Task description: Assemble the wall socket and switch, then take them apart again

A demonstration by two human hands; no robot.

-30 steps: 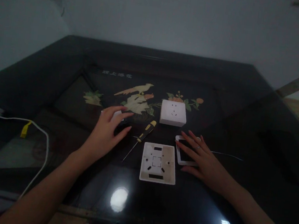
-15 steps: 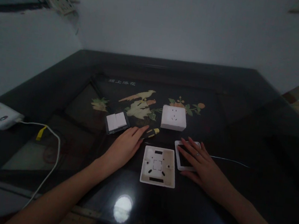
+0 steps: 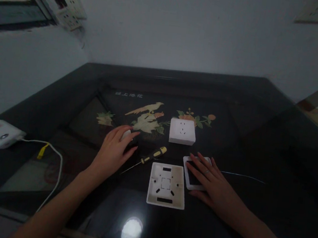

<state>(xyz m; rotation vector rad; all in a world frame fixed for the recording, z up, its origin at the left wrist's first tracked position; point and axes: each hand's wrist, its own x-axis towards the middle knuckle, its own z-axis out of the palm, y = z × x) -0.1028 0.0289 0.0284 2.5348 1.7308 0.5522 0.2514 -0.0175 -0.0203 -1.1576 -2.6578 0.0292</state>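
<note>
My left hand (image 3: 115, 144) is curled over a small white-topped piece (image 3: 126, 134) with a dark base, which looks like a wall-switch insert; the fingers hide most of it. Just right of that hand lies a yellow-and-black screwdriver (image 3: 153, 154), its shaft pointing down and left. My right hand (image 3: 206, 176) lies with fingers spread across a white square frame (image 3: 187, 180) with a dark middle. Between the two hands, a white back box (image 3: 165, 189) rests with its hollow side up. Behind it stands a white socket box (image 3: 182, 132).
A white device (image 3: 0, 133) with a white cable (image 3: 61, 165) and yellow tag sits at the table's left edge. A thin wire (image 3: 244, 176) extends right from near my right hand. Wall sockets (image 3: 70, 13) are at upper left. The dark glossy tabletop (image 3: 235, 93) meets the wall behind.
My left hand has moved left from beside the screwdriver onto the white-topped piece, uncovering the screwdriver's shaft. The right hand stays on the frame. The view has tilted up slightly.
</note>
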